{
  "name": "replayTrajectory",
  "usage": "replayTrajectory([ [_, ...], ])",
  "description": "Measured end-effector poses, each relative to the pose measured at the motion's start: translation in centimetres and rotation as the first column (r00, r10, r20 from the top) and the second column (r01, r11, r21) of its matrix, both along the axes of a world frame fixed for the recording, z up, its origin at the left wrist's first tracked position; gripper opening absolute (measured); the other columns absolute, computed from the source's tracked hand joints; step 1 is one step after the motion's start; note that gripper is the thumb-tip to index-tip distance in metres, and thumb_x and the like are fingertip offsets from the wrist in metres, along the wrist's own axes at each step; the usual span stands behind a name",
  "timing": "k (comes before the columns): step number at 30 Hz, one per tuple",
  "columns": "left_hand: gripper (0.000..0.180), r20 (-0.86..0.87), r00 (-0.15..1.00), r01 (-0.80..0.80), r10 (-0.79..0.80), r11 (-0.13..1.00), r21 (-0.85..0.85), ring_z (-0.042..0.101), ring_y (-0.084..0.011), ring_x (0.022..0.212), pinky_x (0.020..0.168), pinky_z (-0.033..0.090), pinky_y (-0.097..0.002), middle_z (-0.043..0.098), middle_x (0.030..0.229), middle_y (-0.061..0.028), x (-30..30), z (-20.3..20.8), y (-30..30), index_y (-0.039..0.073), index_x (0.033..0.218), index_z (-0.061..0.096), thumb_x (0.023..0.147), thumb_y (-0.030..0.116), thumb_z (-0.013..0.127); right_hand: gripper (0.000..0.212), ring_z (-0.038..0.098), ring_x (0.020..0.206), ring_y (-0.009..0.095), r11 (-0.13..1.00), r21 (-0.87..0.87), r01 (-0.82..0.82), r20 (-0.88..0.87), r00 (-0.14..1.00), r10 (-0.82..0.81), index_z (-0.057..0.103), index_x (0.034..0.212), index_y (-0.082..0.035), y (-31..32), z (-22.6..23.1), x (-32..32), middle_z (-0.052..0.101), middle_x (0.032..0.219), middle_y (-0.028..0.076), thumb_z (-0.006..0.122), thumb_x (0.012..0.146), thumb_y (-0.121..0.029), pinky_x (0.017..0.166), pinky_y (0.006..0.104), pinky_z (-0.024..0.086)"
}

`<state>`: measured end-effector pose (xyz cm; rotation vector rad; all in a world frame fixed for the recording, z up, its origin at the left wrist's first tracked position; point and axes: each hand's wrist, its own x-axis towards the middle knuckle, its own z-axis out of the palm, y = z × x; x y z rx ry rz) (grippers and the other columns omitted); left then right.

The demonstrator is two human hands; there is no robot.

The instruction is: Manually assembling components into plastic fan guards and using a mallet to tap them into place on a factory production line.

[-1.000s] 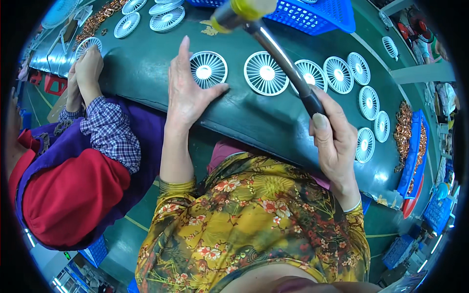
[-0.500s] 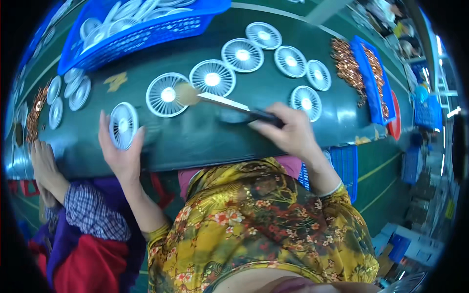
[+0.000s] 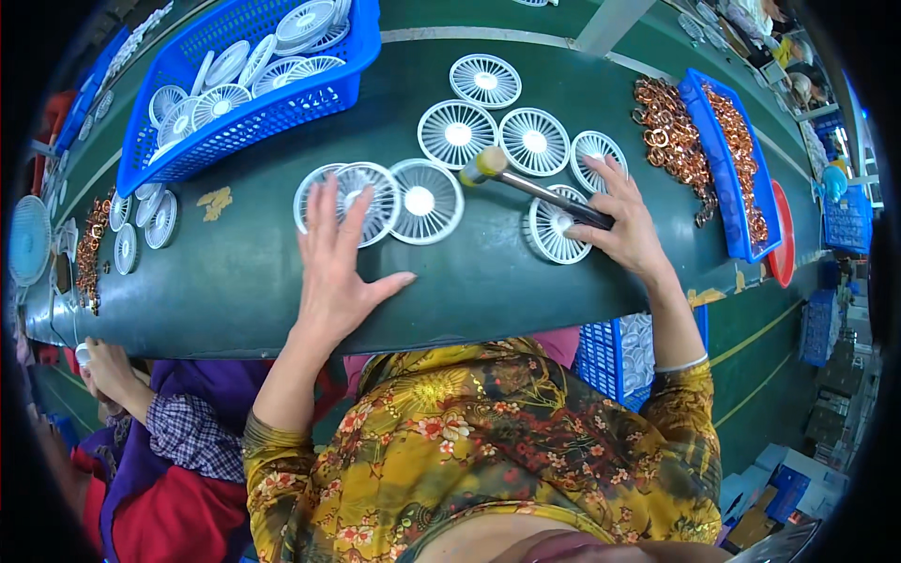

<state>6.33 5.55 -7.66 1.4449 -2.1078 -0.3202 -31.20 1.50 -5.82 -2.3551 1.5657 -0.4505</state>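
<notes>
My left hand (image 3: 328, 277) is spread, its fingers over a round white slotted disc (image 3: 383, 208) with a bright centre. That disc overlaps another partly hidden one, and a third disc (image 3: 425, 202) lies against its right side. My right hand (image 3: 631, 223) grips a mallet (image 3: 537, 190) by its dark handle; the yellowish head points left. Beneath the handle lies another slotted disc (image 3: 554, 235), and the upper fingers reach over a disc (image 3: 593, 150). Several more discs, including one (image 3: 535, 141) near the mallet head, lie farther back on the green table (image 3: 253, 291).
A blue basket (image 3: 263, 127) full of white discs stands at the back left. Copper-coloured rings (image 3: 671, 141) are heaped beside a long blue tray (image 3: 741, 220) on the right. At the left, a co-worker's hand (image 3: 113, 373) holds a small white thing near smaller discs and rings.
My left hand has moved right, bringing the disc it held at the left over to the other discs. The mallet has moved right, away from the leftmost discs.
</notes>
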Motion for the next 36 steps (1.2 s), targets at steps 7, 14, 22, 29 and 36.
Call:
replayTrajectory([
  [7, 0.089, 0.093, 0.99, 0.101, -0.106, 0.993, 0.06, 0.017, -0.0449, 0.139, 0.105, 0.028, -0.0578, 0.022, 0.15, -0.0232, -5.6, -0.6, -5.0, 0.013, 0.141, 0.039, 0.066, 0.034, 0.083, 0.034, 0.054, 0.116, 0.031, 0.996, -0.043, -0.08, 0.12, 0.989, 0.084, 0.063, 0.078, -0.001, -9.3, -0.7, 2.5, 0.051, 0.135, 0.011, 0.078, 0.072, -0.031, 0.094, 0.0382, 0.044],
  [14, 0.064, 0.001, 0.991, 0.13, -0.132, 0.978, -0.165, 0.021, -0.0483, 0.136, 0.107, 0.029, -0.0584, 0.027, 0.145, -0.0271, -10.9, -3.2, -22.6, 0.014, 0.135, 0.046, 0.079, 0.028, 0.072, 0.034, 0.063, 0.096, 0.029, 0.915, -0.318, 0.247, 0.183, 0.963, -0.196, 0.064, 0.094, -0.005, -24.8, -2.8, 6.2, 0.062, 0.116, 0.005, 0.072, 0.078, -0.034, 0.079, 0.0385, 0.05],
  [22, 0.032, -0.127, 0.967, -0.253, 0.22, 0.825, -0.506, 0.047, -0.0393, 0.115, 0.097, 0.037, -0.0559, 0.049, 0.123, -0.021, -12.4, -3.5, -32.8, 0.009, 0.112, 0.059, 0.081, 0.012, 0.065, 0.026, 0.061, 0.079, 0.027, 0.788, -0.41, 0.459, 0.448, 0.854, -0.265, 0.062, 0.086, -0.009, -26.7, -2.5, 5.5, 0.062, 0.09, 0.005, 0.076, 0.075, -0.027, 0.066, 0.0373, 0.048],
  [29, 0.036, 0.107, 0.884, 0.466, -0.455, 0.842, -0.272, 0.048, -0.0297, 0.119, 0.102, 0.034, -0.0504, 0.056, 0.121, -0.0128, -16.9, -0.8, -25.3, 0.013, 0.113, 0.063, 0.083, 0.032, 0.065, 0.02, 0.063, 0.075, 0.032, 0.754, -0.405, 0.517, 0.504, 0.814, -0.288, 0.06, 0.083, -0.01, -26.9, -3.4, 3.9, 0.063, 0.079, 0.009, 0.073, 0.074, -0.021, 0.065, 0.0409, 0.048],
  [36, 0.039, 0.239, 0.944, -0.157, 0.229, 0.945, -0.286, 0.026, -0.0398, 0.138, 0.107, 0.017, -0.0663, 0.036, 0.145, -0.0213, -16.4, -4.2, -34.2, 0.017, 0.121, 0.061, 0.089, 0.039, 0.052, 0.035, 0.057, 0.065, 0.021, 0.817, -0.24, 0.524, 0.474, 0.798, -0.372, 0.065, 0.09, -0.007, -27.9, -4.0, 3.5, 0.061, 0.072, 0.01, 0.071, 0.081, -0.041, 0.065, 0.0341, 0.046],
])
